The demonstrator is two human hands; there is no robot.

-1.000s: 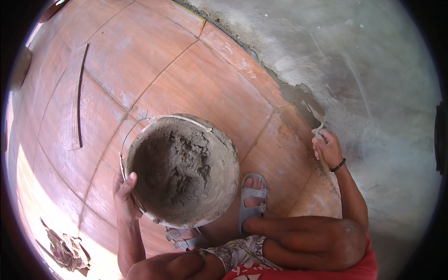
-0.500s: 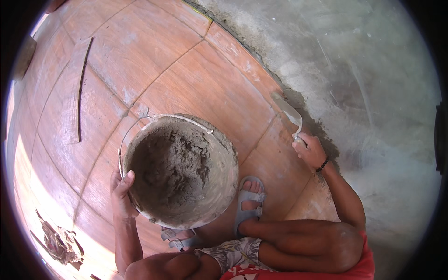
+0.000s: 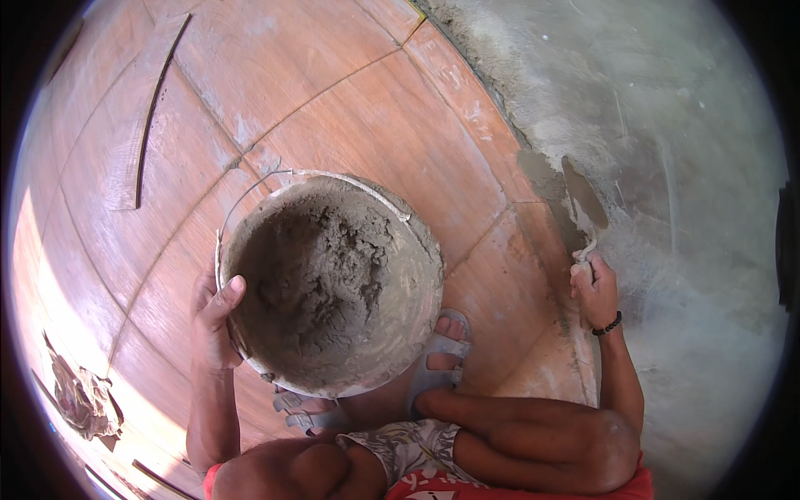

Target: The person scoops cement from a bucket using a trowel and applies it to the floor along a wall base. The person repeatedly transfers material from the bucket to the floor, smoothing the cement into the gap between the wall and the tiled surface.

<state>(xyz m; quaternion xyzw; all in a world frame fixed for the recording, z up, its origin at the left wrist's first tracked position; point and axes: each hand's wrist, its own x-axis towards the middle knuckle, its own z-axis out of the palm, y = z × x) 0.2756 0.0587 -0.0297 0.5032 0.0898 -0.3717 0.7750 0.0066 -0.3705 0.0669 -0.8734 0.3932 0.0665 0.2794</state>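
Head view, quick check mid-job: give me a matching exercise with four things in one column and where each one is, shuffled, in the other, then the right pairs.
Things:
1. left hand
2. right hand
3. bucket
4. trowel

Places:
A. blade on the grey cement by the edge of the tiles
B. on the brown tiles, in front of the sandalled feet, filled with grey mortar
C. gripping the bucket's near-left rim, thumb over the edge
D. closed round the trowel's handle

Pairs: 1-C, 2-D, 3-B, 4-A
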